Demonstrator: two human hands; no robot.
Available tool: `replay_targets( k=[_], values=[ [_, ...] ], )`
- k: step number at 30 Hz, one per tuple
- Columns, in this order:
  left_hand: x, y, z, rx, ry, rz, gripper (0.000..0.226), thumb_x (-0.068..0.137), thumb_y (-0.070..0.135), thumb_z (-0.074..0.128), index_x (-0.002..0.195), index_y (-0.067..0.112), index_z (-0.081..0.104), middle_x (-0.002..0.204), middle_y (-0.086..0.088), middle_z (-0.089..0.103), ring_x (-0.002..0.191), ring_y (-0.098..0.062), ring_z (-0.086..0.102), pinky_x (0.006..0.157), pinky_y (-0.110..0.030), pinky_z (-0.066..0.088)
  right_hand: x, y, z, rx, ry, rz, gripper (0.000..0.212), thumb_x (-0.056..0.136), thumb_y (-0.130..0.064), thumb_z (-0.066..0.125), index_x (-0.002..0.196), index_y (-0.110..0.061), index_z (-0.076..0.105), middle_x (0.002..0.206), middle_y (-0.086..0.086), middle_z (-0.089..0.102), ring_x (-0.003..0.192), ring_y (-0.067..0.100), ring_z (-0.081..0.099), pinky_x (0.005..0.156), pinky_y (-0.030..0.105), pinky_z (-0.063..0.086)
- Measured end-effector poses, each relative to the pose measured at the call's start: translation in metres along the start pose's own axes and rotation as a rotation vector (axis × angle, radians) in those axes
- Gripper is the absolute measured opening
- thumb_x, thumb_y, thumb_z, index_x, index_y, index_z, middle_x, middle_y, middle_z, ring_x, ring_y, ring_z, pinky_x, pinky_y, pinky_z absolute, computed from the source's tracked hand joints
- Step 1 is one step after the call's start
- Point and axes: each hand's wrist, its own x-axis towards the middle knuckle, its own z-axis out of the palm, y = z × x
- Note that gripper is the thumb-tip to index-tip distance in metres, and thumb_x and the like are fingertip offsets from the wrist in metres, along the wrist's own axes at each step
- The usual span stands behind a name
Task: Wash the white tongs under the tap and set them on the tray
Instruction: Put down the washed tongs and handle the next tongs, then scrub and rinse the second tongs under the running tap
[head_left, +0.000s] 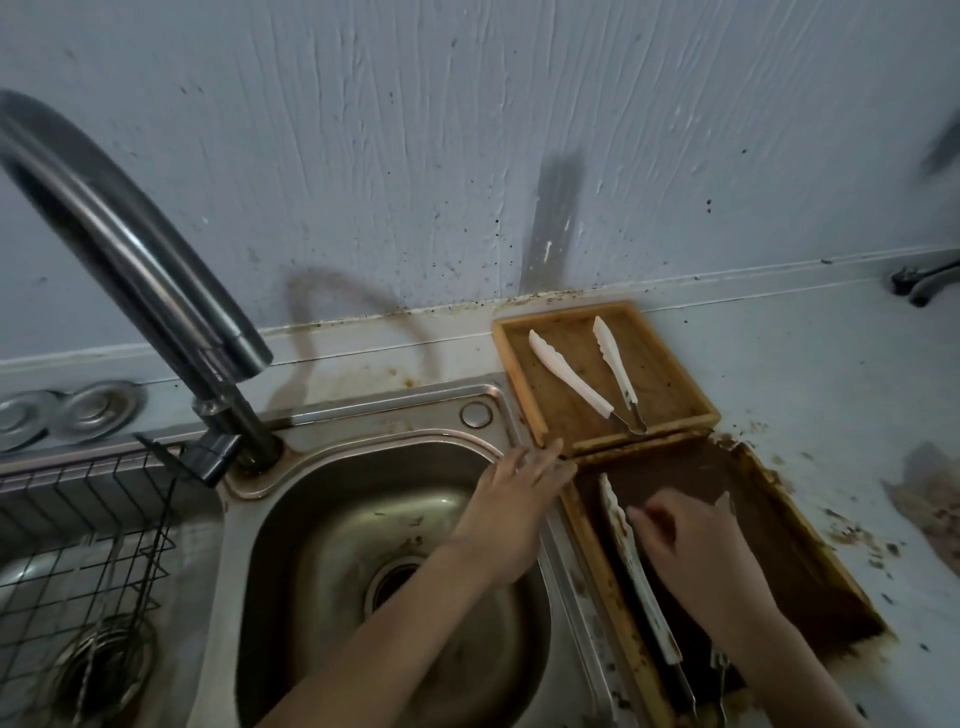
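Note:
A pair of white tongs (587, 376) lies spread open in the clean wooden tray (519, 364) by the wall. A second, soiled pair of white tongs (636, 571) lies along the left side of the dirty brown tray (810, 561) nearer to me. My right hand (691, 551) hovers over that tray with its fingertips curled at the soiled tongs; whether it grips them is unclear. My left hand (519, 499) rests flat with fingers spread at the sink's right rim, touching the dirty tray's corner. The tap (130, 260) arches over the sink (291, 519), with no water running.
A wire rack (78, 545) with a metal strainer sits in the left basin. Brown crumbs and stains dot the counter (831, 389) right of the trays. A dark metal object (919, 283) lies at the far right by the wall.

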Motion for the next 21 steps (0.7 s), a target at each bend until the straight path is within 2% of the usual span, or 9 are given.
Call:
replay_targets(
  k=[2, 5, 9, 13, 17, 21],
  values=[
    [-0.014, 0.007, 0.003, -0.02, -0.008, 0.07, 0.086, 0.072, -0.01, 0.048, 0.145, 0.03, 0.024, 0.158, 0.003, 0.012, 0.144, -0.027, 0.007, 0.115, -0.045, 0.014, -0.018, 0.0, 0.003, -0.062, -0.097, 0.039, 0.024, 0.086, -0.048, 0.054, 0.071, -0.029, 0.054, 0.056, -0.006, 0.059, 0.044, 0.003, 0.054, 0.042, 0.016, 0.043],
    [-0.025, 0.014, 0.006, -0.012, -0.076, 0.093, 0.084, 0.074, -0.009, 0.05, 0.144, 0.03, 0.025, 0.158, 0.004, 0.014, 0.144, -0.026, 0.006, 0.115, -0.046, 0.01, -0.029, -0.001, 0.008, -0.133, -0.186, 0.068, 0.029, 0.086, -0.047, 0.055, 0.067, -0.025, 0.054, 0.055, -0.002, 0.06, 0.043, 0.005, 0.053, 0.043, 0.021, 0.047],
    [-0.025, 0.018, -0.002, 0.054, -0.171, 0.047, 0.091, 0.076, -0.013, 0.051, 0.148, 0.028, 0.014, 0.159, 0.005, 0.009, 0.145, -0.029, 0.005, 0.115, -0.049, 0.013, -0.03, -0.007, 0.014, -0.177, -0.176, 0.087, 0.034, 0.091, -0.037, 0.052, 0.062, -0.022, 0.044, 0.054, -0.007, 0.049, 0.044, 0.005, 0.045, 0.039, 0.016, 0.029],
    [-0.037, 0.012, -0.024, -0.039, -0.054, -0.02, 0.083, 0.077, -0.013, 0.047, 0.147, 0.023, 0.02, 0.154, -0.001, 0.026, 0.142, -0.025, 0.019, 0.115, -0.045, 0.023, -0.028, -0.015, 0.003, -0.149, -0.027, 0.107, 0.034, 0.093, -0.034, 0.05, 0.061, -0.027, 0.041, 0.053, -0.01, 0.05, 0.04, 0.002, 0.048, 0.033, 0.013, 0.029],
    [-0.057, -0.009, -0.051, -0.136, 0.08, -0.116, 0.066, 0.086, -0.001, 0.045, 0.144, 0.023, 0.027, 0.148, -0.003, 0.036, 0.137, -0.021, 0.029, 0.112, -0.041, 0.03, -0.02, -0.036, -0.019, 0.002, 0.114, 0.07, 0.034, 0.09, -0.031, 0.057, 0.058, -0.029, 0.046, 0.05, -0.011, 0.054, 0.033, 0.002, 0.048, 0.029, 0.008, 0.03],
    [-0.082, -0.038, -0.074, -0.189, 0.257, -0.214, 0.052, 0.09, 0.01, 0.043, 0.14, 0.026, 0.036, 0.14, 0.001, 0.046, 0.131, -0.014, 0.037, 0.112, -0.035, 0.03, -0.012, -0.074, -0.031, 0.216, 0.171, -0.062, 0.026, 0.088, -0.028, 0.057, 0.063, -0.031, 0.051, 0.056, -0.011, 0.058, 0.049, -0.007, 0.056, 0.037, 0.005, 0.036]
  ],
)
